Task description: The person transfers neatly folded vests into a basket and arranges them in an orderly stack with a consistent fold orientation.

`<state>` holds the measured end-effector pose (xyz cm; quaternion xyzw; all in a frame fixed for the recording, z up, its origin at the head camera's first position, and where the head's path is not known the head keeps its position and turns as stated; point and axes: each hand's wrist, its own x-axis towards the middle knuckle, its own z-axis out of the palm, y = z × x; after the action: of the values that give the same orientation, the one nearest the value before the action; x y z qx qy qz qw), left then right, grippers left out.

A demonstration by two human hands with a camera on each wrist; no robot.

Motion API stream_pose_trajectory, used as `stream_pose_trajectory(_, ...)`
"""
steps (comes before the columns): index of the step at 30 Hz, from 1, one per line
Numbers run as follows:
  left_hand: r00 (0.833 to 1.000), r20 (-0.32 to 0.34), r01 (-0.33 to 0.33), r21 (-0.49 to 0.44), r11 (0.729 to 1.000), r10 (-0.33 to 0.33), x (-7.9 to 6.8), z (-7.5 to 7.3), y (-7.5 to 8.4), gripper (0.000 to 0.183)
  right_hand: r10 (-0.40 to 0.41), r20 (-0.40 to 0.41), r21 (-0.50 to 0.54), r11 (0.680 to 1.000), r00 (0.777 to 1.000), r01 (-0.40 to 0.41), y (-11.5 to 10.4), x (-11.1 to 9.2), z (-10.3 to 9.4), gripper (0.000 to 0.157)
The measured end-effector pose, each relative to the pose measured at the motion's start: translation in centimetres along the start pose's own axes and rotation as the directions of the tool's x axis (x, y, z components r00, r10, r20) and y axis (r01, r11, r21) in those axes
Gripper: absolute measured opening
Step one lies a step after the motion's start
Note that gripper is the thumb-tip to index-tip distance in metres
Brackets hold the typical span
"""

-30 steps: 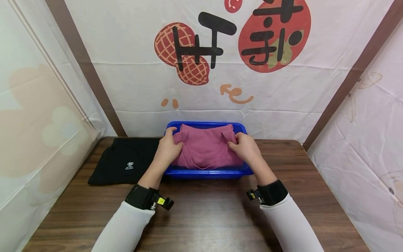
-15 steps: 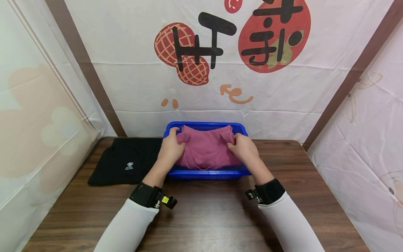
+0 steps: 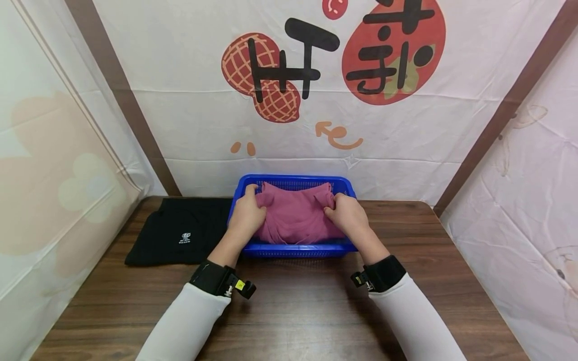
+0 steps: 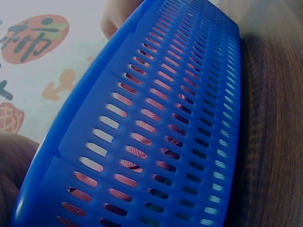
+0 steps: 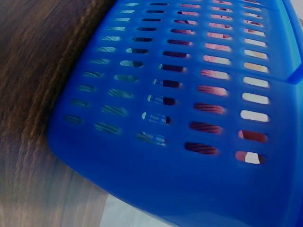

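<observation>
A folded pink T-shirt (image 3: 295, 215) lies inside a blue slotted plastic basket (image 3: 295, 251) at the back of the table. At the shirt's left side my left hand (image 3: 246, 215) grips the cloth, thumb on top. My right hand (image 3: 349, 215) pinches the opposite side the same way, close to the basket's right rim. Fingertips of both hands are partly hidden by cloth and basket. Through the slots in the left wrist view, pink fabric (image 4: 137, 152) shows in the upper rows. The right wrist view also has pink cloth (image 5: 210, 90) behind the basket wall.
A folded black garment (image 3: 180, 235) with a small white print lies left of the basket, partly behind my left forearm. The brown wooden table (image 3: 293, 311) ends at a printed white fabric wall (image 3: 203, 120), with more fabric on both sides.
Both hands have drawn slightly closer together, squeezing the pink T-shirt narrower between them. The shirt sits a little lower, and more of the basket's rim shows around it.
</observation>
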<state>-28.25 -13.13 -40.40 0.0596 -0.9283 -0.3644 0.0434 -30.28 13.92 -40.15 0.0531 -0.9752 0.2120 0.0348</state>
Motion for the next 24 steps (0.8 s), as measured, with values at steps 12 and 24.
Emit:
stream_pose_trajectory(12,1.000,0.017,0.005,-0.008,1.000,-0.004,0.1,0.4,-0.4,0.064,0.001,0.039,-0.019,1.000,0.999,0.000,0.1,0.2,0.5,0.028)
stream_pose_trajectory(24,1.000,0.024,0.001,0.003,1.000,-0.001,0.2,0.6,-0.5,0.064,0.010,0.041,-0.043,0.999,0.999,-0.008,0.2,0.1,1.0,0.027)
